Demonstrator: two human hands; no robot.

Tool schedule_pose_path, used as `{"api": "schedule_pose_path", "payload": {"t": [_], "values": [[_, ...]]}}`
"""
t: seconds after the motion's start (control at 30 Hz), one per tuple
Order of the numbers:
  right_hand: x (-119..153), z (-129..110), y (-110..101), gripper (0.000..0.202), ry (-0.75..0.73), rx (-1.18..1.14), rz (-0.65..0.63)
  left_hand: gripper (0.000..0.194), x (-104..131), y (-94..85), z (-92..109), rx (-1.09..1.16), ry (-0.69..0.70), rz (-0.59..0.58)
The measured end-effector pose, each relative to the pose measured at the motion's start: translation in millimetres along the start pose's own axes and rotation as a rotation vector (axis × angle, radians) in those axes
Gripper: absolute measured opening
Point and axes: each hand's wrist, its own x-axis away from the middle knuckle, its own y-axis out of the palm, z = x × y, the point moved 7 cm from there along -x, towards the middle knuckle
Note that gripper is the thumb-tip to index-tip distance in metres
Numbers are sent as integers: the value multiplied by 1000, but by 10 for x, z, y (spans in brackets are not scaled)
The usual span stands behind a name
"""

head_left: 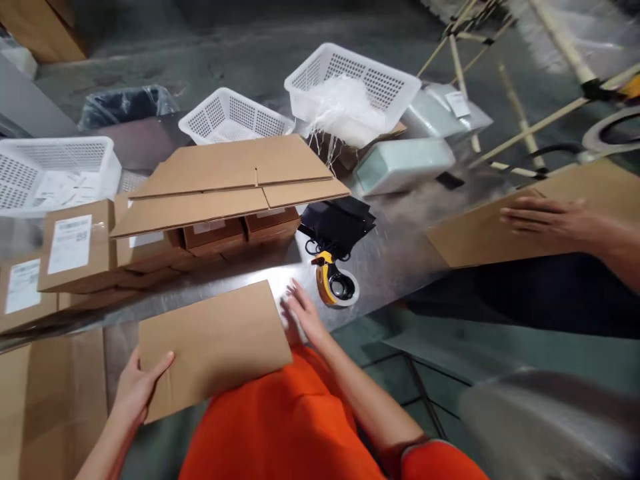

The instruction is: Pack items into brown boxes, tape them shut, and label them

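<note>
The surface (395, 267) is smooth metal with a glossy sheen. 3 baskets (353, 73) (235, 117) (107, 160) are white perforated plastic. The flattened cartons (225, 167) are matt brown corrugated cardboard. Glossy clear plastic wraps the pale green bundle (410, 163). The apron (280, 427) looks like matt orange cloth.

One bright orange top (280, 427), plain, lightly creased. Beside it, matching right sleeve (440, 461) with thin grey edging (419, 443).

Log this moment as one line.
left hand: gripping cardboard piece | right hand: open near its edge, contact unclear | tape dispenser: on table, unheld | co-worker's hand: on another cardboard sheet
</note>
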Motion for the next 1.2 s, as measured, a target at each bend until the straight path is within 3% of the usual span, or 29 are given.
{"api": "schedule_pose_path", "payload": {"t": [0.1,0.17,0.23,0.4,0.47,0.53,0.57,0.63,0.73,0.8,0.83,0.9,1.03,1.07,1.13,1.2], "values": [[-102,390,-666,59,24,186,311,63,38,-12,27,19,-9,10],[-150,574,-935,47,4,280,392,65,72,0,27,35,-9,-10],[-161,660,-1077,34,-37,305,371,67,123,24,13,52,-5,-31],[190,502,-1446,38,-103,209,155,68,289,144,12,55,39,-34],[401,391,-1634,36,-24,31,92,69,311,212,30,31,48,-47],[551,170,-1690,36,23,-185,72,72,293,248,47,17,56,-49],[586,17,-1630,37,30,-271,67,74,276,254,55,15,63,-47],[568,-344,-1299,44,19,-360,28,76,245,262,70,15,82,-53],[441,-882,-363,54,-12,-420,-284,72,238,269,91,-5,116,-43],[376,-1116,139,55,-68,-355,-450,70,252,267,101,-25,138,-22],[353,-1176,290,55,-102,-307,-505,70,256,261,100,-24,144,-17],[309,-1196,375,55,-162,-226,-558,73,251,242,88,15,138,-44],[191,-1076,83,59,-230,-172,-558,72,271,224,155,63,135,-256],[168,-1056,24,60,-246,-155,-561,70,299,187,224,18,177,-233],[144,-1047,-21,61,-280,-116,-572,63,418,91,451,-110,338,-31],[150,-1069,6,61,-306,-93,-587,54,629,131,675,-172,457,144]]}}
